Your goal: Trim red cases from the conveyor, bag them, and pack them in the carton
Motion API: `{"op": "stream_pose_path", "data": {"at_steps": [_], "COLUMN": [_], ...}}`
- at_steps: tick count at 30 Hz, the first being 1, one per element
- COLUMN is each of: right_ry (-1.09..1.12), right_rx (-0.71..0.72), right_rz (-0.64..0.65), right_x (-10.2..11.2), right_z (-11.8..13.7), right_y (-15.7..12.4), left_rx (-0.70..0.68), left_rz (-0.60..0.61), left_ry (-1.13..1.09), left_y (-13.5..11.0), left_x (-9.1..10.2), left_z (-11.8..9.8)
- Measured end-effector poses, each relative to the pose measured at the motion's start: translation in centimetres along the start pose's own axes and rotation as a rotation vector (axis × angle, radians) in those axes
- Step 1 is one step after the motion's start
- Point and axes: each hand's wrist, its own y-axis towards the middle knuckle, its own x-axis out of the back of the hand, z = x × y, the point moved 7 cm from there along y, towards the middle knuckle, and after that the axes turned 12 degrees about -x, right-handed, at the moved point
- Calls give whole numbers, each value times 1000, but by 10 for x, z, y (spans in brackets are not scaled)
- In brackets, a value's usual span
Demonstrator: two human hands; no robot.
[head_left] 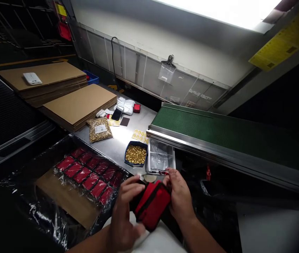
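Red pouch point(151, 205) held low centre, above the surface's point(120, 140) near edge, long axis tilted up toward the right. Left hand point(124, 218) closed on its near-left end; right hand point(179, 196) pinching the upper right corner. Both wrists bent inward, equally close. Tray of red pouches point(88, 172) lies just left.

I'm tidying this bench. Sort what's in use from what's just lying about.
In use:
left hand and right hand holding red pouch
tray of red pouches
dish of gold parts

Lying about:
smartphone
cardboard sheets
bagged gold parts
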Motion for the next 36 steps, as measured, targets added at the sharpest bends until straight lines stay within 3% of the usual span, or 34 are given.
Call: {"op": "stream_pose_path", "data": {"at_steps": [2, 4, 6, 8, 12, 16, 20, 25, 30, 36], "right_ry": [-163, -285, -342, -340, -87, 187, -63, -484, -492, -568], "right_rx": [134, 222, 255, 292, 375, 128, 24, 40, -9, 65], "right_rz": [48, 79, 80, 41, -76, 72, 123, 196, 249, 253], "right_x": [-1, -4, -5, -1, 27, 43, 37, 10, -5, -7], "right_z": [12, 21, 26, 33, 52, 43, 25, 10, 14, 23], "right_y": [-6, -14, -19, -20, -10, 5, -11, -39, -42, -45], "left_rx": [387, 645, 756, 797, 650, 506, 469, 466, 419, 357], "left_rz": [30, 180, 407, 530, 438, 428, 411, 421, 438, 445], "left_ry": [-156, -451, -773, -926, -713, -517, -473, -440, -407, -393], "left_y": [5, 7, 4, 0, 11, 27, 32, 30, 32, 32], "left_x": [-5, -28, -55, -70, -66, -57, -54, -52, -45, -39], "left_z": [23, 34, 29, 25, 28, 23, 22, 23, 21, 16]}}
